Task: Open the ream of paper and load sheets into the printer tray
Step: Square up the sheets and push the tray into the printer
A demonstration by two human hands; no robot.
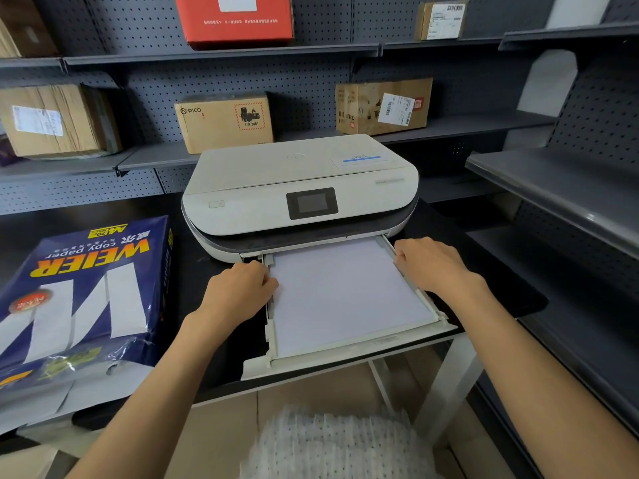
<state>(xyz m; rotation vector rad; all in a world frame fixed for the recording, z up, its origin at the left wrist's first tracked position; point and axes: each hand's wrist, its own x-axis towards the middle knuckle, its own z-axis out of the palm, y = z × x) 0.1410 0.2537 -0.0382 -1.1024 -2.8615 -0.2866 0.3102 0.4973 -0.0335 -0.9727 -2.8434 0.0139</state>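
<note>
A white printer [297,188] stands on a black table, its paper tray [349,354] pulled out toward me. White sheets [345,295] lie flat in the tray. My left hand [238,288] rests on the tray's left side guide, fingers curled against the edge of the sheets. My right hand [432,264] presses on the tray's right rail near the printer body. A blue ream of copy paper [86,292] lies at the left, its wrapper torn open at the near end with white sheets showing.
The black table [214,375] ends just below the tray. Grey pegboard shelves behind hold cardboard boxes [224,122] and a red box [238,19]. More grey shelving [560,188] juts out close on the right.
</note>
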